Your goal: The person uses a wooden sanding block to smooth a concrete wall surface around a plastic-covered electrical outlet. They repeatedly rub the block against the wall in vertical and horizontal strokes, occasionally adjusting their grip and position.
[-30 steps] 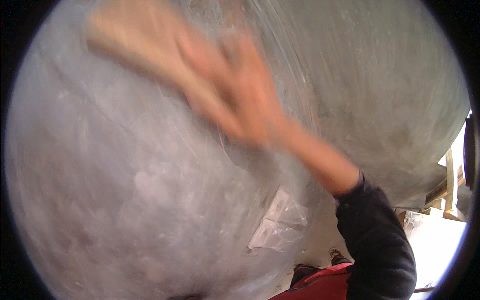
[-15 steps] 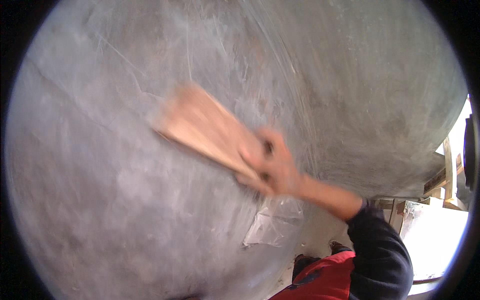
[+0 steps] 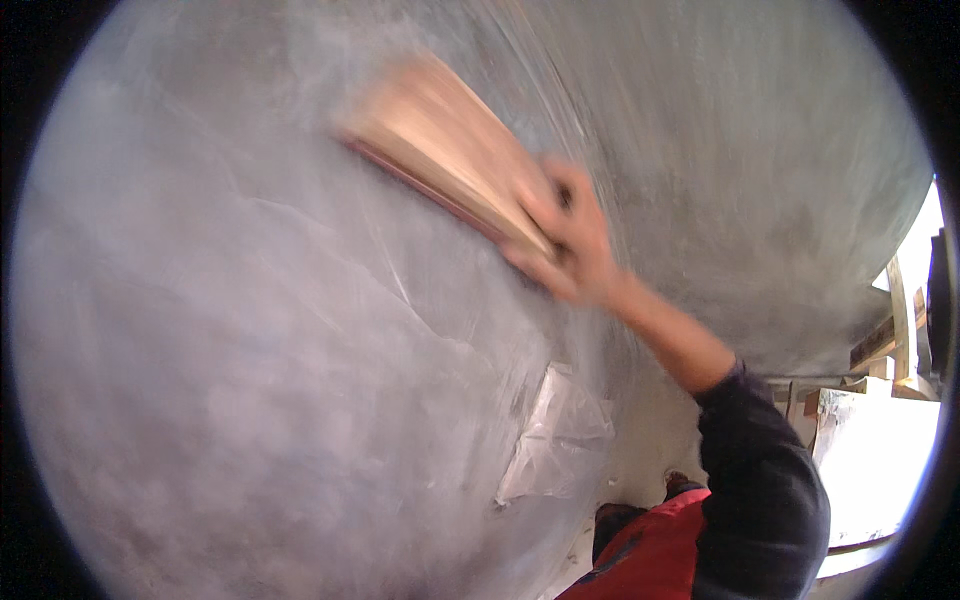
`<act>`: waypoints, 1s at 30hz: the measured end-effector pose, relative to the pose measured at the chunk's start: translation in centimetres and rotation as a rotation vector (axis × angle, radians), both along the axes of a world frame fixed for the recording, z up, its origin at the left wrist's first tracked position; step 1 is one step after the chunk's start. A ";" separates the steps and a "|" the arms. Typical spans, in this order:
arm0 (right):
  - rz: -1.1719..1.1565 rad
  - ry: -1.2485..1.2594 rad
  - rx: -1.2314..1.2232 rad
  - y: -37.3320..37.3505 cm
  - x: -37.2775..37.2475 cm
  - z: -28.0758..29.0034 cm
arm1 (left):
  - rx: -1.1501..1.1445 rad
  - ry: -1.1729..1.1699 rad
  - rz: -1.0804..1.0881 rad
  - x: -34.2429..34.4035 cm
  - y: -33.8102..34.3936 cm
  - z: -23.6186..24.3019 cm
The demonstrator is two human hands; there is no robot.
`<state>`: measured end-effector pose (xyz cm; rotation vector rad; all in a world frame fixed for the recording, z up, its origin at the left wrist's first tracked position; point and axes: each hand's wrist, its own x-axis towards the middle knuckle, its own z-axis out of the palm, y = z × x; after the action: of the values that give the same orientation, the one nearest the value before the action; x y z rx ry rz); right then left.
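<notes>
My right hand (image 3: pixel 568 240) grips the near end of a flat wooden float (image 3: pixel 445 145), a tan rectangular board, and presses it flat against a grey plastered wall (image 3: pixel 250 350). The board reaches up and to the left from my hand and looks blurred by motion. Fine scratch lines and smear marks run across the wet grey surface around it. My dark sleeve (image 3: pixel 760 480) comes in from the lower right. My left hand is out of sight.
A crumpled piece of clear plastic (image 3: pixel 555 435) lies at the foot of the wall. Wooden posts and planks (image 3: pixel 895 340) stand at the right edge beside a bright white surface (image 3: pixel 880 460). My red garment (image 3: pixel 650 555) shows at the bottom.
My right hand swept the float from the upper left down to the middle of the wall, then back up toward the top centre.
</notes>
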<state>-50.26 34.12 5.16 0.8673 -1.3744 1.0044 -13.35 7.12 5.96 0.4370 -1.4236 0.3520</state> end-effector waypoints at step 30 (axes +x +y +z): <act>-0.210 -0.180 -0.148 4.5 -5.7 9.0 | 0.051 0.092 -0.049 -1.5 0.1 -0.6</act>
<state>-55.96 38.64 14.19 0.5205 -1.4878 1.0240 -14.87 7.24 5.32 0.4538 -1.3537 0.2534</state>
